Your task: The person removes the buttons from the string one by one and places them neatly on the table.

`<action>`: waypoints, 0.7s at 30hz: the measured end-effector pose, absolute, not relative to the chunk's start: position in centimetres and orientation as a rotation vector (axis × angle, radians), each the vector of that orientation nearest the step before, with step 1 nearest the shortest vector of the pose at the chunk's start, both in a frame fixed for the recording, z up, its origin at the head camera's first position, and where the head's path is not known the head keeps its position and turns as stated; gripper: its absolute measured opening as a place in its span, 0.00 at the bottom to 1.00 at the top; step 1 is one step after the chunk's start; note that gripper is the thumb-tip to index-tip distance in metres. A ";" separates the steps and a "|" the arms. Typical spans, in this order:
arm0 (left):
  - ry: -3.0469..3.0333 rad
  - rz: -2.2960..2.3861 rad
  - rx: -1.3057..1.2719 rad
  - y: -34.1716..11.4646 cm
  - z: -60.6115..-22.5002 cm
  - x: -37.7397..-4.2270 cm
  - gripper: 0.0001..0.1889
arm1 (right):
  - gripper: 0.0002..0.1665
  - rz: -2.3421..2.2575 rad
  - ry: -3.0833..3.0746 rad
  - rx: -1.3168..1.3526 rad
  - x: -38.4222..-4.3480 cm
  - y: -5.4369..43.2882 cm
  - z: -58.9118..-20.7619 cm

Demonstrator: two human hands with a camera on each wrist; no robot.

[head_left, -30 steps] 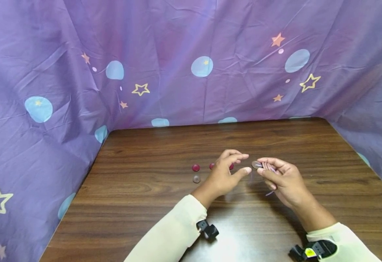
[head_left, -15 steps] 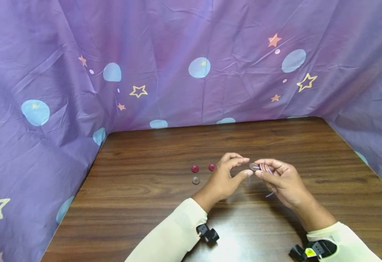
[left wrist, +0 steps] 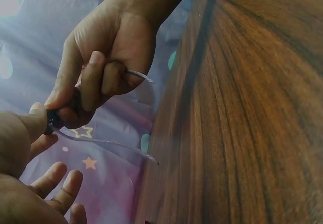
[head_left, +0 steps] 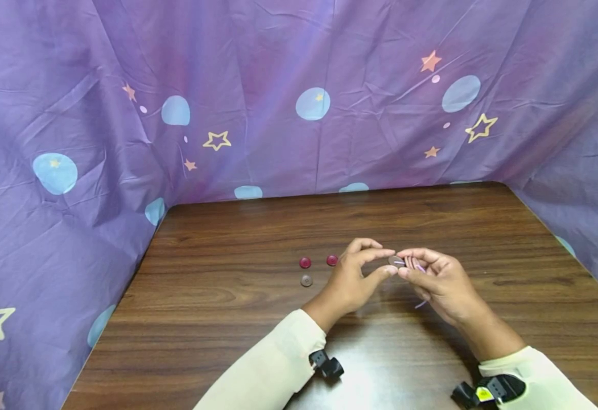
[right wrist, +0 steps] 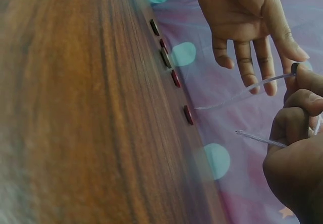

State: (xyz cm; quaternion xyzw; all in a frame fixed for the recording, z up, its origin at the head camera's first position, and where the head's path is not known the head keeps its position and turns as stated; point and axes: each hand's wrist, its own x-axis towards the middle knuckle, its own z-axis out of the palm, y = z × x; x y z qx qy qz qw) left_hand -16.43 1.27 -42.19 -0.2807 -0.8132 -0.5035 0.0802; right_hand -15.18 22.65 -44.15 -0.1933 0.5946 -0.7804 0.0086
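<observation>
A brown button [head_left: 395, 261] is held upright above the table between my two hands. My left hand [head_left: 354, 276] pinches its edge with thumb and index finger, the other fingers spread. My right hand [head_left: 439, 279] holds a thin lilac cord [left wrist: 103, 142] at the button, thumb and index right at its near edge. One length of cord runs out from the button and hangs free. The other end of the cord [right wrist: 260, 139] sticks out from the right hand's curled fingers, which hide the part between.
Left of my hands, two dark red buttons, one at the far left [head_left: 305, 262] and one nearer the hand [head_left: 332, 260], lie on the wooden table [head_left: 217, 341] with a brown button [head_left: 306, 281]. The right wrist view shows several buttons in all. A purple curtain [head_left: 258, 114] surrounds the table.
The left hand's thumb and index have moved right and come onto the button, which has shifted slightly left towards them. My right hand keeps its grip on the cord.
</observation>
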 end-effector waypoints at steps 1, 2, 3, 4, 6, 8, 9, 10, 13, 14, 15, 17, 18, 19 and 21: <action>-2.433 -1.509 -0.839 1.3 -42.2 -16.4 0.17 | 0.26 -2.438 1.855 -0.606 -15.2 22.6 -44.2; -2.433 -1.506 -0.838 1.3 -42.2 -16.4 0.17 | 0.27 -2.439 1.849 -0.608 -15.2 22.6 -44.2; -2.433 -1.500 -0.838 1.3 -42.2 -16.3 0.17 | 0.27 -2.441 1.844 -0.609 -15.2 22.6 -44.2; -2.434 -1.501 -0.837 1.3 -42.2 -16.3 0.17 | 0.27 -2.443 1.838 -0.610 -15.2 22.6 -44.2; -2.432 -1.514 -0.832 1.3 -42.2 -16.3 0.17 | 0.27 -2.449 1.831 -0.614 -15.2 22.6 -44.2; -2.425 -1.508 -0.826 1.3 -42.3 -16.3 0.16 | 0.27 -2.456 1.824 -0.620 -15.2 22.6 -44.2; -2.418 -1.499 -0.824 1.4 -42.3 -16.3 0.16 | 0.27 -2.459 1.819 -0.625 -15.2 22.6 -44.2; -2.412 -1.505 -0.823 1.4 -42.4 -16.3 0.16 | 0.26 -2.463 1.814 -0.631 -15.2 22.6 -44.2; -2.384 -1.496 -0.826 1.4 -42.5 -16.3 0.15 | 0.26 -2.475 1.790 -0.659 -15.2 22.6 -44.3; -2.375 -1.493 -0.828 1.4 -42.6 -16.4 0.15 | 0.27 -2.480 1.780 -0.670 -15.2 22.6 -44.3; -2.365 -1.501 -0.830 1.4 -42.6 -16.4 0.15 | 0.27 -2.484 1.771 -0.680 -15.2 22.6 -44.3; -2.354 -1.507 -0.831 1.4 -42.7 -16.4 0.15 | 0.28 -2.495 1.752 -0.692 -15.2 22.6 -44.2; -2.352 -1.506 -0.830 1.4 -42.7 -16.4 0.14 | 0.28 -2.502 1.744 -0.692 -15.2 22.5 -44.2; -2.352 -1.507 -0.827 1.4 -42.8 -16.4 0.14 | 0.28 -2.508 1.737 -0.685 -15.2 22.5 -44.2; -2.350 -1.510 -0.822 1.4 -42.8 -16.4 0.14 | 0.27 -2.518 1.739 -0.663 -15.2 22.5 -44.1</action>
